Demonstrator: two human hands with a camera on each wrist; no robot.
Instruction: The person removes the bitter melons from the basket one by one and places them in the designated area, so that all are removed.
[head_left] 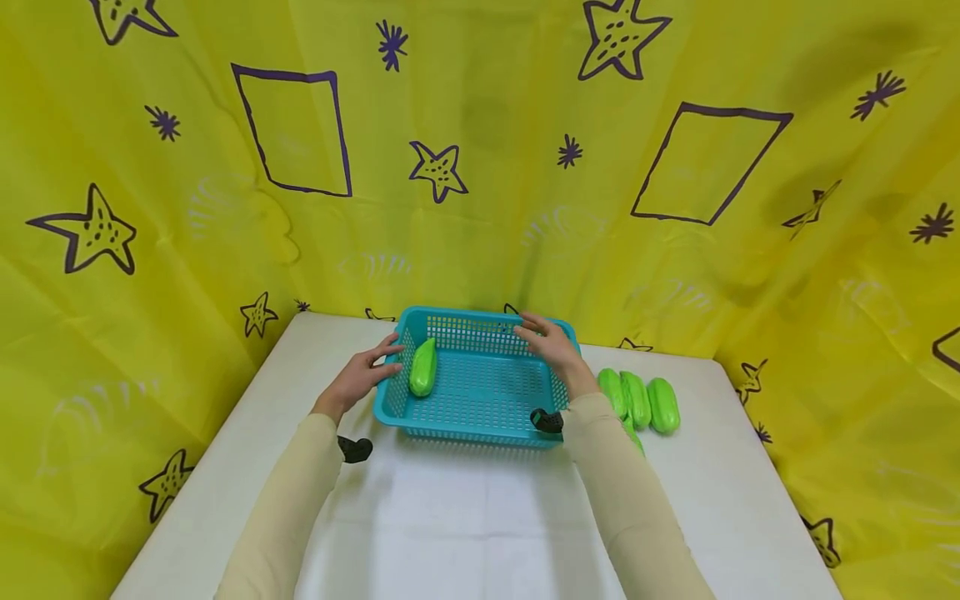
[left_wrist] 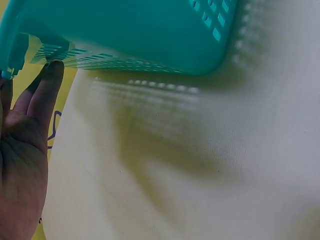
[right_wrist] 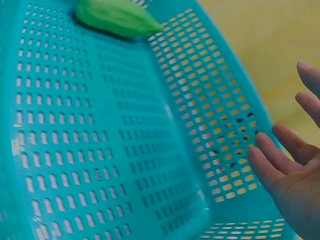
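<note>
A turquoise perforated plastic basket (head_left: 480,430) stands on the white table. Inside it, near its left wall, lies a shiny bright green oblong bundle (head_left: 423,368) with a pointed tip. My left hand (head_left: 358,379) is at the basket's left side with extended fingers; in the left wrist view the fingertips (left_wrist: 52,70) reach the outer wall by the handle slot. Over the far right corner is my right hand (head_left: 551,346), its fingers spread and holding nothing. Whether those fingers touch the rim cannot be told from the right wrist view.
Several similar green bundles (head_left: 636,400) lie together on the table right of the basket, partly hidden by the right forearm. A yellow curtain (head_left: 480,233) with dark stars and squares hangs behind and along both sides of the table (head_left: 450,517).
</note>
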